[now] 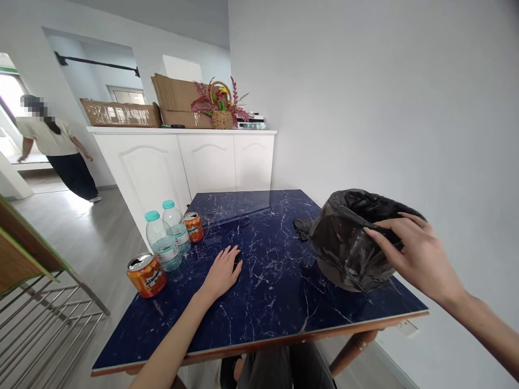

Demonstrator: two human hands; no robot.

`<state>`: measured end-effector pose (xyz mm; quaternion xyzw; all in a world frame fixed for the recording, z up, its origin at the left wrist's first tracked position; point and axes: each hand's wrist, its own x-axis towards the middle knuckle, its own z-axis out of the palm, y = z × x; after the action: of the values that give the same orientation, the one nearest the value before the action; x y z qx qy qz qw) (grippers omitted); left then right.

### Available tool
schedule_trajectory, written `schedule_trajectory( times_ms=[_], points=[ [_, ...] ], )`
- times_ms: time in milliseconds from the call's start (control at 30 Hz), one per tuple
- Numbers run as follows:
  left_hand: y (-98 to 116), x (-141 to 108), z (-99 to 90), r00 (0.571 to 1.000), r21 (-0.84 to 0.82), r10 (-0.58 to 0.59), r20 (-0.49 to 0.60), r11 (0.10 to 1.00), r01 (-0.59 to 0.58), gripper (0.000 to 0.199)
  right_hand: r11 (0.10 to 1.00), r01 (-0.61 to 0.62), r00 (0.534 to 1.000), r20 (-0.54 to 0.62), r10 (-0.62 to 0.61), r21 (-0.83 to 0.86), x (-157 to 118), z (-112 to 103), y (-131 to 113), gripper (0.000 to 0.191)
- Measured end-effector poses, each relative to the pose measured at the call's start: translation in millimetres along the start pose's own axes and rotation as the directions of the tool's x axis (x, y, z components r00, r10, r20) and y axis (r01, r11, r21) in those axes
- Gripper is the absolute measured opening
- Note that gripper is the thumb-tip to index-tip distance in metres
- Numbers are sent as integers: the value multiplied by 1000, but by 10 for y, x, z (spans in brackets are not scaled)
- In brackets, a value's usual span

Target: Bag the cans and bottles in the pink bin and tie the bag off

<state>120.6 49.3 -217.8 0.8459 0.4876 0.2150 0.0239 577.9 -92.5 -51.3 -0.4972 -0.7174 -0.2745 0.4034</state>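
My left hand (223, 271) lies palm down on the dark blue marbled table (263, 259), fingers stretched out, with nothing in it. At the right, my right hand (417, 251) grips the rim of a trash bin (348, 243) lined with a black plastic bag, the thumb outside and the fingers over the edge. The bin's inside is mostly hidden. Left of my left hand stand two clear plastic bottles with teal caps, the nearer bottle (162, 243) and the farther bottle (176, 226). An orange soda can (146, 275) stands in front of them, and another orange can (193, 227) behind.
Beyond the table, a white cabinet (206, 162) bears cardboard boxes (121, 113) and a flower basket (223, 119). A white wall (365, 108) rises at the right. A metal rack (52, 324) stands at the lower left. A person (57, 146) is at the far left.
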Motion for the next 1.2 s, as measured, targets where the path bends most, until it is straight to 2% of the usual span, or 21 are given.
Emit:
schedule_trajectory(
  times_ms=[167, 333, 500, 600, 667, 733, 800, 833, 867, 933, 1033, 1100, 1200],
  points=[
    [4, 1, -7, 1000, 8, 3, 5, 1000, -3, 51, 980, 29, 999, 39, -38, 196, 92, 11, -537, 25],
    [-10, 3, -6, 1000, 11, 11, -2, 1000, -11, 50, 910, 133, 979, 90, -182, 392, 337, 158, -968, 7],
    [-28, 12, -37, 998, 19, 60, 18, 998, -60, 52, 835, 181, 953, 118, -280, 520, 545, 368, -1127, 11],
    [-27, 19, -74, 995, 21, 98, 33, 995, -98, 49, 831, 159, 961, 111, -255, 533, 496, 417, -1124, 30],
    [-17, 21, -96, 994, 21, 107, 33, 994, -107, 48, 848, 77, 990, 64, -129, 525, 359, 449, -1065, 45],
    [0, 22, -111, 994, 19, 104, 30, 994, -105, 48, 840, -71, 995, -19, 96, 537, 141, 531, -946, 43],
    [21, 25, -121, 995, 16, 98, 31, 995, -98, 49, 773, -250, 936, -59, 347, 583, -139, 686, -778, 29],
    [32, 27, -125, 995, 15, 93, 33, 996, -93, 49, 717, -344, 901, 0, 433, 606, -291, 787, -687, 25],
    [43, 28, -129, 996, 15, 86, 34, 996, -86, 49, 661, -443, 868, 107, 484, 605, -444, 896, -599, 24],
    [64, 25, -134, 997, 21, 66, 35, 998, -67, 50, 562, -591, 792, 286, 539, 578, -729, 1115, -454, 31],
    [105, -28, -145, 998, 40, 41, 45, 998, -43, 47, 464, -694, 715, 450, 535, 550, -1029, 1341, -358, 41],
    [150, -120, -173, 998, 55, 33, 49, 998, -36, 45, 454, -716, 698, 518, 494, 531, -1118, 1391, -363, 43],
    [245, -332, -311, 997, 75, 48, 55, 996, -52, 43, 497, -706, 706, 557, 437, 505, -1133, 1359, -413, 41]
  ],
)
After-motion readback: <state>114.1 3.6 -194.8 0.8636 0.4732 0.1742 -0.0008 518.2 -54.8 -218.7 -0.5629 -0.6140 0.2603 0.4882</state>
